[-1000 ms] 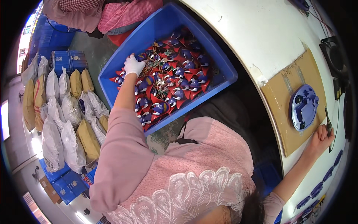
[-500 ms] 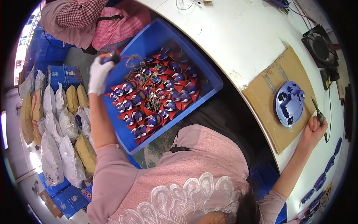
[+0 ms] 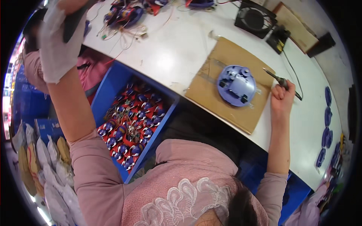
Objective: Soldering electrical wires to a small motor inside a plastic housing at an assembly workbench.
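My right hand (image 3: 282, 93) is closed round the dark handle of a soldering iron (image 3: 279, 80), its bare tip pointing up and left. Left of it, a round purple-blue plastic housing (image 3: 238, 92) with black fittings lies on a cardboard sheet (image 3: 205, 87). High at the far left is my left hand (image 3: 62, 43) in a white glove, large and blurred. Its fingers run past the picture's edge, so whether it holds anything is hidden. Nearest to it on the table are blue-and-red wired assemblies (image 3: 126, 17).
Below the table edge stands a blue bin (image 3: 154, 137) with many red, blue and white wired parts (image 3: 130, 126). A black fan (image 3: 256, 19) is at the back. Purple pieces (image 3: 327, 116) line the right side. Packed bags (image 3: 52, 165) stand at left, near another person (image 3: 36, 69).
My left hand, which held a blue-and-red wired part over the bin, has risen to the upper left. The view has turned toward the table; my right hand still grips the soldering iron.
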Action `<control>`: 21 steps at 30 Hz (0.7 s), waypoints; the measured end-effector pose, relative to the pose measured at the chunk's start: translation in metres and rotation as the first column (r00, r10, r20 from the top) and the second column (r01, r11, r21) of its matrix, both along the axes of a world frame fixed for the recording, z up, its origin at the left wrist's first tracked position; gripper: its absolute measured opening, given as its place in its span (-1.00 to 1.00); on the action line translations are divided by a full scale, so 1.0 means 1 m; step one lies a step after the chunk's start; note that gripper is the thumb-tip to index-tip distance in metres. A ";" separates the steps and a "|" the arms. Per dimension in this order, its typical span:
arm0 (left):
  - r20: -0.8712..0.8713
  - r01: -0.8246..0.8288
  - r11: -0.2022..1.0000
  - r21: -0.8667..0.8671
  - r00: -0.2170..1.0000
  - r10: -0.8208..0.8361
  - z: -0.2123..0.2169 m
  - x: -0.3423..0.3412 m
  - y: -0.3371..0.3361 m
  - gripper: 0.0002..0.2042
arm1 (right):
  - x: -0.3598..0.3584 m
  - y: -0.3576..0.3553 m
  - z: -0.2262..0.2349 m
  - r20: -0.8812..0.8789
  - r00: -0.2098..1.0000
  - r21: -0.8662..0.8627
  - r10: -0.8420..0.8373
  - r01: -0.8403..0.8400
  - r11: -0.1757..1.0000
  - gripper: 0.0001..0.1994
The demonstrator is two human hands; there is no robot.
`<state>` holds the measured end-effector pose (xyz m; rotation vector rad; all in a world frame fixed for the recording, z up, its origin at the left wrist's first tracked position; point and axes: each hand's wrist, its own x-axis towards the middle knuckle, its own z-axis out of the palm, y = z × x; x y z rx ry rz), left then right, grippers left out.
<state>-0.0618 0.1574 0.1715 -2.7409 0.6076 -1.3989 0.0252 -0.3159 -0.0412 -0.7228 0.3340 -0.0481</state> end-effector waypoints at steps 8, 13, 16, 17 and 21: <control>-0.521 -0.020 0.957 -0.288 0.842 -0.139 -0.073 0.064 -0.044 -0.53 | -0.002 0.003 0.009 -0.024 1.000 0.052 0.012 -0.011 0.999 -0.85; -0.441 -0.215 0.948 0.235 0.846 0.301 -0.123 0.073 -0.021 -0.57 | -0.001 0.005 0.012 -0.040 0.999 0.082 0.027 -0.024 0.996 -0.83; -0.384 -0.185 0.933 0.309 0.873 0.300 -0.129 0.080 -0.031 -0.59 | -0.002 0.005 0.013 -0.050 0.999 0.076 0.021 -0.017 0.997 -0.84; -0.368 -0.120 0.966 0.227 0.908 0.200 -0.130 0.082 -0.045 -0.61 | -0.002 0.004 0.013 -0.055 0.998 0.073 0.017 -0.013 0.997 -0.84; -0.316 0.182 0.983 -0.014 0.932 -0.177 -0.147 0.105 -0.107 -0.70 | -0.006 0.014 0.020 -0.038 0.999 0.031 0.014 -0.013 0.999 -0.84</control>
